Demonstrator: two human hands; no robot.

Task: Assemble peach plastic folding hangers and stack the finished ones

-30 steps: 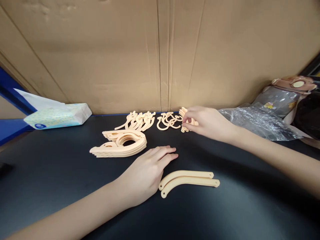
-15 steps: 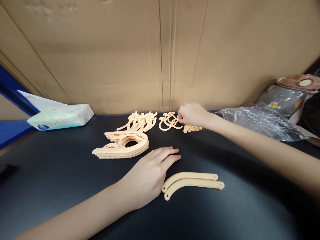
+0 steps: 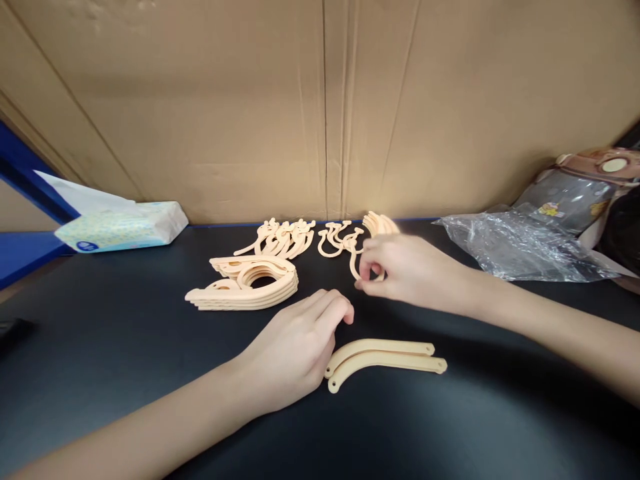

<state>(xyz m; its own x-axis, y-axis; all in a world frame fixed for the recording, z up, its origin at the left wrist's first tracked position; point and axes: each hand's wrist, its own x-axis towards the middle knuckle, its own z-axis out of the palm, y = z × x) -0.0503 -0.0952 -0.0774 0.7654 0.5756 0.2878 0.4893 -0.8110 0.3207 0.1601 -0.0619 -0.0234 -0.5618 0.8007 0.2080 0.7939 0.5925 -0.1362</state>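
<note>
My right hand (image 3: 383, 270) pinches a beige plastic hook (image 3: 354, 263), partly hidden by the fingers, just above the black tabletop. Left of it lies a small group of similar hooks (image 3: 331, 241). Behind the hand, a bundle of slim beige strips (image 3: 377, 223) shows in part. My left hand (image 3: 300, 347) rests on the table with its fingers curled in, and I see nothing in it. Beside its thumb side lie two curved beige arms (image 3: 385, 357) with holes at their ends. Beyond the left hand sits a stack of folded beige hanger bodies (image 3: 260, 297).
A pile of curved beige pieces (image 3: 285, 239) lies behind the stack. At the back left is a tissue pack (image 3: 125, 227). Crumpled clear plastic (image 3: 520, 247) and a bottle (image 3: 565, 197) are at the right. A cardboard wall (image 3: 225, 113) closes the far side.
My right hand has drawn back toward me from the hook group, bringing one hook with it. The left hand's outstretched fingers have curled in. The two curved arms stay put.
</note>
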